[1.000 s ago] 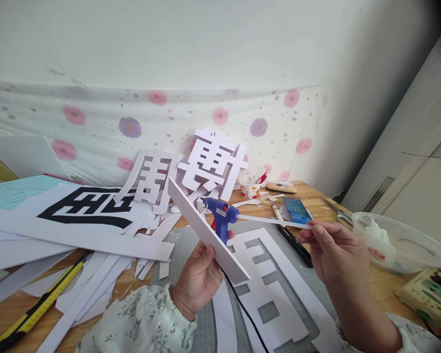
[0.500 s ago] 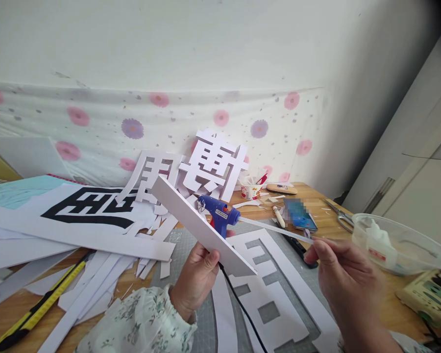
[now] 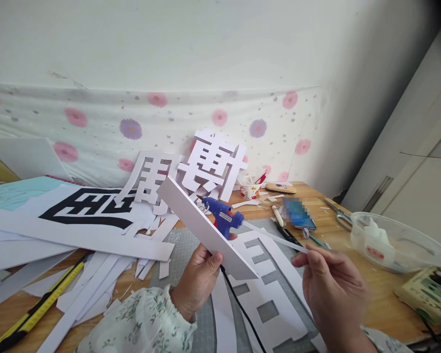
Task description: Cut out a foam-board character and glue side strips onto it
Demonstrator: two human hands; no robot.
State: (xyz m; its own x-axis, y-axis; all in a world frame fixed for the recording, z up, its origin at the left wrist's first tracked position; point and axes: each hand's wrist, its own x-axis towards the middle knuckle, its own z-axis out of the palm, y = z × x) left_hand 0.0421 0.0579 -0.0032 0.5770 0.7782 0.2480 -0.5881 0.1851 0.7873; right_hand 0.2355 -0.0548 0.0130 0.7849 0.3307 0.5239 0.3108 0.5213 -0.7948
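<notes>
My left hand [image 3: 200, 277] is closed round a white foam board strip [image 3: 206, 228] and the handle of a blue glue gun [image 3: 223, 215] behind it. The strip slants down to the right. The gun's nozzle points up and left, and its black cord hangs below. Between thumb and fingers, my right hand [image 3: 334, 284] pinches a translucent glue stick [image 3: 275, 237], whose far end is at the back of the gun. Whether that end is inside the gun is hard to tell. Below lies a white cut-out character [image 3: 290, 314] on a grey cutting mat [image 3: 206, 318].
White cut-out characters [image 3: 213, 159] lean at the back. A yellow knife [image 3: 40, 304], white scraps [image 3: 91, 289] and a black printed character [image 3: 91, 208] lie left. Right are a phone [image 3: 297, 214], scissors [image 3: 340, 213], a clear bowl [image 3: 422, 245] and a power strip [image 3: 428, 296].
The glue gun has shifted slightly right and down behind the strip. My right hand has moved slightly left and down with the glue stick. The left hand's grip looks the same.
</notes>
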